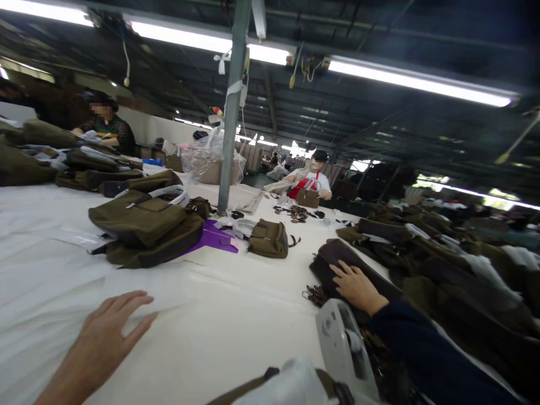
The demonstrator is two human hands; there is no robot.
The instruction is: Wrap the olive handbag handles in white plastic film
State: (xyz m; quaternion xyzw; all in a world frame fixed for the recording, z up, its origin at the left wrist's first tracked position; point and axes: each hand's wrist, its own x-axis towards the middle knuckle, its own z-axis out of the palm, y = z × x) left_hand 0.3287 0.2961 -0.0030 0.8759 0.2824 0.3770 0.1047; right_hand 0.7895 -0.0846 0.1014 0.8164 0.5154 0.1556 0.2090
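Note:
My left hand (112, 329) hovers over or rests on the white table (219, 320), fingers stretched and apart, with nothing in it. My right hand (356, 287) lies with spread fingers on a dark brown bag (333, 259) at the right side of the table. Beside that bag sits a small heap of dark straps or hardware (315, 295). A grey-white tape dispenser or similar device (346, 346) stands below my right forearm. At the bottom edge shows part of an olive bag with white wrapping (291, 385), mostly cut off.
Olive bags (147, 225) lie stacked at the left, partly on a purple sheet (215, 239). A small olive bag (269, 239) stands mid-table near a metal post (231, 124). A large bag pile (455, 264) fills the right. Two co-workers (310, 183) are farther back.

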